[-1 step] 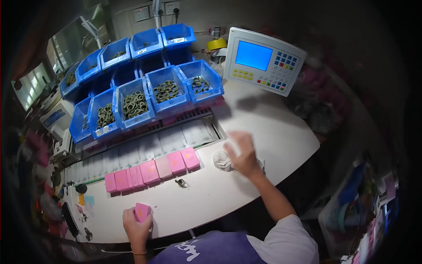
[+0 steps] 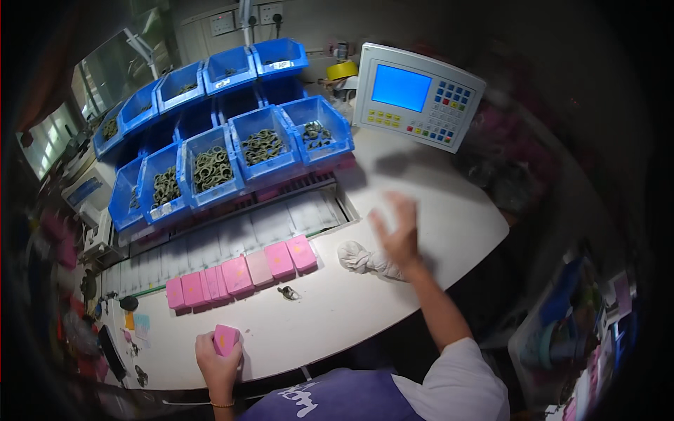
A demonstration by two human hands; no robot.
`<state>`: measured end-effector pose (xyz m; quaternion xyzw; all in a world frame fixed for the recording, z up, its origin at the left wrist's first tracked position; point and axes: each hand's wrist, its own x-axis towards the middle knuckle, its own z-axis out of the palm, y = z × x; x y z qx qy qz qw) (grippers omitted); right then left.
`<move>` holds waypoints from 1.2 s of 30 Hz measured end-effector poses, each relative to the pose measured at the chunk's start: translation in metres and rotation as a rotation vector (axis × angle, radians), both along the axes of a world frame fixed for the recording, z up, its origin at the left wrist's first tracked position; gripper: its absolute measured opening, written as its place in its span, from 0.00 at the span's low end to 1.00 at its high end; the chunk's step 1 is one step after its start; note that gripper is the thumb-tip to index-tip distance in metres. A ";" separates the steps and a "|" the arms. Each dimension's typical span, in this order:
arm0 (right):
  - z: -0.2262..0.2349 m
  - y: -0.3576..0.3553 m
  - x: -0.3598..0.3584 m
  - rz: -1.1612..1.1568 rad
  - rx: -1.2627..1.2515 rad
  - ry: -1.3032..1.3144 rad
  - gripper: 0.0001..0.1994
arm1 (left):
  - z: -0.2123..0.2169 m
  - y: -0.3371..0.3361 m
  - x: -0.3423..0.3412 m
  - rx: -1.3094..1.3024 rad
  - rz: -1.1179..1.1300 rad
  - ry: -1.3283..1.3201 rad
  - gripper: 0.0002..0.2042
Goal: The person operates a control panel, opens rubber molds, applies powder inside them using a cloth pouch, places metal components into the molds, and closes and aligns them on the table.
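Close to the front edge of the table, my left hand [image 2: 216, 358] is closed around a pink block [image 2: 225, 339] with a yellow mark on it. Slightly blurred, my right hand [image 2: 398, 228] is raised over the right part of the table, fingers apart and holding nothing. Just below and left of it lies a bunched white cloth [image 2: 358, 257], partly hidden by my wrist. Between the hands, a small dark metal ring-like piece [image 2: 288, 293] rests on the table. Beyond it stands a row of several pink blocks [image 2: 239, 274], some thinner than others.
Blue bins [image 2: 264, 146] in two tiers stand at the back, several holding dark metal rings. A control panel [image 2: 421, 97] with a lit blue screen is at the back right, near a yellow tape roll [image 2: 342, 70]. Small items lie at the table's left end [image 2: 142, 326].
My right hand has moved up and a little to the right, uncovering more of the white cloth. The left hand keeps its hold on the pink block.
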<state>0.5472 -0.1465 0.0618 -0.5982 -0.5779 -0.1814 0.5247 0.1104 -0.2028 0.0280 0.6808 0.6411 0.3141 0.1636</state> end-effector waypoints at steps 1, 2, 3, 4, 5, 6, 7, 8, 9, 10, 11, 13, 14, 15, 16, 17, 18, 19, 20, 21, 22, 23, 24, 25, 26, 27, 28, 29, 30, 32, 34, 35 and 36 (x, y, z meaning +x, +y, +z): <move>0.021 0.012 0.028 -0.079 0.115 -0.047 0.22 | -0.004 0.000 -0.003 0.000 -0.005 0.004 0.19; 0.036 0.024 0.062 -0.144 0.214 0.112 0.27 | -0.011 0.003 -0.002 0.059 -0.021 0.016 0.19; 0.051 0.034 0.093 -0.238 0.246 0.193 0.31 | -0.016 0.003 -0.003 0.119 -0.025 0.031 0.19; 0.063 0.045 0.131 -0.170 0.359 0.294 0.33 | -0.020 0.005 0.000 0.123 -0.046 0.025 0.19; 0.079 0.047 0.152 -0.245 0.283 0.292 0.33 | -0.022 0.004 0.001 0.152 -0.043 0.029 0.19; 0.091 0.049 0.166 -0.316 0.207 0.289 0.33 | -0.023 0.005 0.002 0.181 -0.036 0.031 0.19; 0.098 0.054 0.176 -0.312 0.211 0.287 0.33 | -0.023 0.006 0.004 0.185 -0.033 0.029 0.19; 0.103 0.059 0.184 -0.196 0.326 0.388 0.34 | -0.022 0.006 0.006 0.197 -0.041 0.029 0.19; 0.103 0.065 0.188 -0.069 0.432 0.492 0.36 | -0.021 0.003 0.005 0.204 -0.040 0.032 0.19; 0.098 0.066 0.197 -0.061 0.428 0.490 0.36 | -0.021 0.002 0.005 0.201 -0.031 0.029 0.19; 0.093 0.067 0.206 -0.086 0.277 0.483 0.38 | -0.021 0.003 0.005 0.197 -0.045 0.027 0.19; 0.088 0.074 0.201 -0.060 0.133 0.501 0.41 | -0.018 0.002 0.002 0.186 -0.024 0.034 0.19; 0.077 0.083 0.217 -0.080 0.170 0.507 0.33 | -0.017 0.004 0.002 0.193 -0.042 0.029 0.19; 0.078 0.089 0.209 -0.024 0.222 0.517 0.31 | -0.015 0.002 0.000 0.196 -0.035 0.034 0.19; 0.084 0.088 0.202 0.018 0.186 0.638 0.30 | -0.014 0.001 -0.001 0.201 -0.031 0.025 0.18; 0.089 0.087 0.202 -0.018 0.178 0.722 0.29 | -0.014 0.002 -0.002 0.204 -0.022 0.018 0.18; 0.096 0.085 0.195 0.006 0.136 0.726 0.32 | -0.017 0.002 -0.004 0.226 -0.033 0.057 0.19; 0.097 0.081 0.206 0.000 0.148 0.764 0.31 | -0.021 0.005 -0.002 0.237 -0.032 0.059 0.19; 0.097 0.078 0.222 0.023 0.153 0.797 0.32 | -0.021 0.006 0.002 0.238 -0.014 0.104 0.18; 0.092 0.077 0.244 -0.012 0.164 0.788 0.32 | -0.017 0.006 0.007 0.211 0.008 0.095 0.19; 0.092 0.072 0.258 0.004 0.131 0.777 0.34 | -0.015 0.005 0.010 0.197 0.030 0.111 0.19; 0.093 0.069 0.271 0.059 0.112 0.771 0.36 | -0.012 0.004 0.010 0.184 0.042 0.125 0.19; 0.089 0.068 0.277 0.103 0.098 0.759 0.39 | -0.010 0.002 0.010 0.180 0.082 0.132 0.19; 0.081 0.074 0.272 0.137 0.087 0.764 0.39 | -0.006 0.000 0.010 0.154 0.077 0.090 0.19; 0.075 0.076 0.269 -0.045 0.126 0.655 0.41 | -0.004 0.002 0.007 0.130 0.058 0.042 0.19; 0.070 0.074 0.267 -0.233 0.168 0.542 0.43 | -0.001 0.003 0.003 0.132 0.070 0.041 0.19; 0.058 0.070 0.247 -0.263 0.194 0.426 0.42 | 0.001 0.004 -0.003 0.110 0.100 -0.022 0.19; 0.042 0.063 0.200 -0.287 0.216 0.314 0.40 | 0.004 0.005 -0.009 0.086 0.137 -0.082 0.19; 0.025 0.048 0.159 -0.230 0.131 0.224 0.38 | 0.006 0.007 -0.014 0.064 0.167 -0.147 0.19; -0.021 0.012 0.067 0.125 0.107 0.118 0.32 | 0.009 0.022 -0.031 0.078 0.216 -0.100 0.20; -0.053 -0.040 -0.015 0.233 -0.280 0.194 0.28 | 0.013 0.054 -0.046 0.101 0.282 -0.034 0.22; -0.050 -0.063 -0.058 0.280 -0.434 0.230 0.25 | 0.018 0.071 -0.053 0.112 0.313 -0.007 0.23; -0.047 -0.078 -0.091 0.324 -0.472 0.278 0.23 | 0.023 0.089 -0.059 0.144 0.305 -0.014 0.23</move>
